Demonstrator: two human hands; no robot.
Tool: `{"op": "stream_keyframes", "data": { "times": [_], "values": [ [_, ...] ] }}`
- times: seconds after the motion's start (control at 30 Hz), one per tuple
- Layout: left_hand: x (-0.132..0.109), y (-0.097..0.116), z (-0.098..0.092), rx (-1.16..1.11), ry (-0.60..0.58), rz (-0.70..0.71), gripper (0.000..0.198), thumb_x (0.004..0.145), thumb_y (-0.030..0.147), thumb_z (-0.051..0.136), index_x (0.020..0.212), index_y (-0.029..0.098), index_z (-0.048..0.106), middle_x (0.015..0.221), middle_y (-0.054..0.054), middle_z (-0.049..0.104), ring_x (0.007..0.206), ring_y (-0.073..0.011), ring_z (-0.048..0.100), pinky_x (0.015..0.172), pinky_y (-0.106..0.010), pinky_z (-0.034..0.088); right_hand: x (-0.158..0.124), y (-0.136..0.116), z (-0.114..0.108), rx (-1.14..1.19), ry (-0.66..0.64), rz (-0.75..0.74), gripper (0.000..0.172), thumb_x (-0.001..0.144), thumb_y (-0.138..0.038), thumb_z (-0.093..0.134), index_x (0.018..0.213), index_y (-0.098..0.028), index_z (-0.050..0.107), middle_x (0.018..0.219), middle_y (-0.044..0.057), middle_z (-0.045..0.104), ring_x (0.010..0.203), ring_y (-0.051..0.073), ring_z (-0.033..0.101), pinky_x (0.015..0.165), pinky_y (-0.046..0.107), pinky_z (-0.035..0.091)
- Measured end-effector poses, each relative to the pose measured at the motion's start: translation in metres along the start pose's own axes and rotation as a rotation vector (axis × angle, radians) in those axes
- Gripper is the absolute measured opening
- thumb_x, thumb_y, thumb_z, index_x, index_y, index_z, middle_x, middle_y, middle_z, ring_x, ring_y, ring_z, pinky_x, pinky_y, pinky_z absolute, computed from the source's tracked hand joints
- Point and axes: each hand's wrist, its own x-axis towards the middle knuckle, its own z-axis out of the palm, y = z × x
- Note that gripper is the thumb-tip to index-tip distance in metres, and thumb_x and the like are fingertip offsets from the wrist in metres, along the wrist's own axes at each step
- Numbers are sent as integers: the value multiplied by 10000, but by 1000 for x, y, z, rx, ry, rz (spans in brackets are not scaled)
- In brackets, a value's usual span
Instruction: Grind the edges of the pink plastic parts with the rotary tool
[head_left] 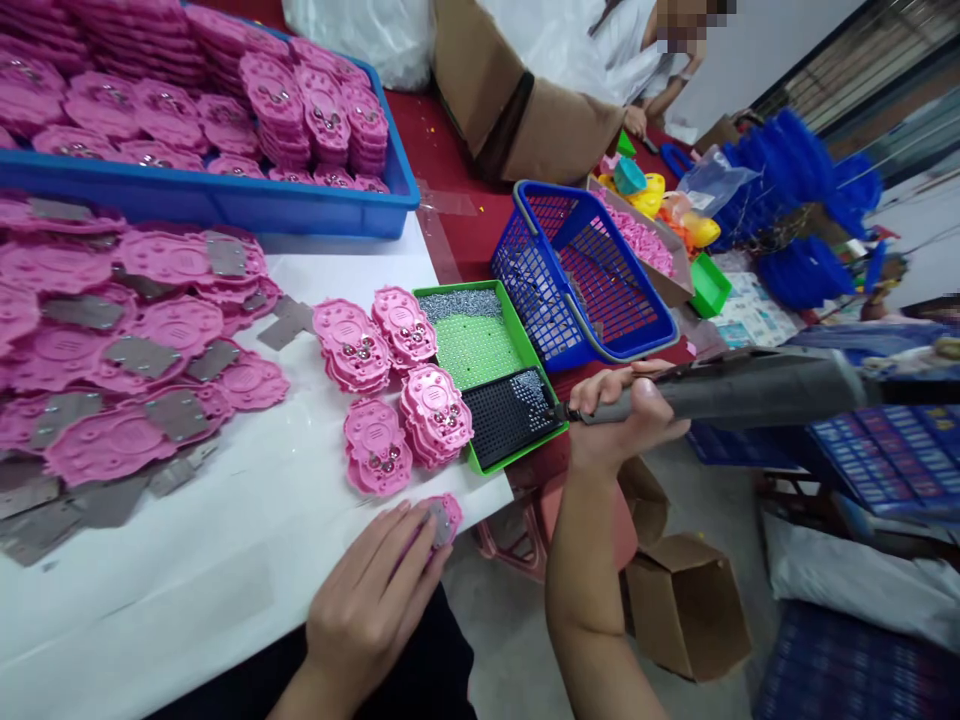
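Observation:
My left hand (375, 610) lies over a pink plastic part (444, 518) with a grey metal plate at the table's near edge, fingers pressing it down. My right hand (626, 415) grips a grey electric screwdriver (742, 390), its tip pointing at the black screw grid (510, 415) in a green tray (517, 335). Small stacks of pink parts (394, 385) sit just left of the tray.
Many pink parts with grey plates (127, 350) spread at left. A blue bin (225, 200) of pink parts stands behind. A blue basket (585, 270) sits right of the tray. Another person (660, 60) sits at the far end. Cardboard boxes (682, 610) lie on the floor.

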Motion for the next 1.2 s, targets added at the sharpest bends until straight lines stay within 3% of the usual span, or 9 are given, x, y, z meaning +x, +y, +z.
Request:
{"op": "stream_keyframes", "data": {
  "times": [0.53,0.77,0.97,1.13,1.2],
  "values": [
    [2,-1,5,39,55,30,200,950,139,744,1147,109,760,1128,-112,815,1005,-260,799,930,-407,668,-9,-3,10,-48,41,23,166,703,-331,643,809,-235,557,453,-127,448,308,81,389,344,211,353],
    [0,-3,8,26,55,37,182,989,163,705,1150,91,748,1145,-123,803,1013,-280,787,912,-434,660,-6,4,13,-67,82,41,172,701,-285,617,725,-239,452,463,-114,447,327,82,412,353,221,361],
    [-2,-3,10,14,52,31,176,1005,186,678,1151,111,741,1159,-117,798,1027,-279,778,933,-425,648,-5,-7,21,-45,127,-9,151,668,-296,620,754,-229,517,446,-118,446,318,85,389,342,219,345],
    [-2,-3,8,2,24,21,159,1010,197,669,1137,135,742,1159,-108,800,1052,-266,775,951,-408,646,-36,-36,23,52,121,-81,118,731,-331,550,792,-232,571,463,-119,397,298,85,328,312,215,269],
    [-1,-4,8,14,28,31,158,1008,203,676,1135,135,740,1156,-111,800,1045,-265,777,941,-408,649,-62,-48,25,73,-39,-43,148,769,-367,558,838,-244,602,474,-121,380,298,88,320,320,220,284]
  ]
}}
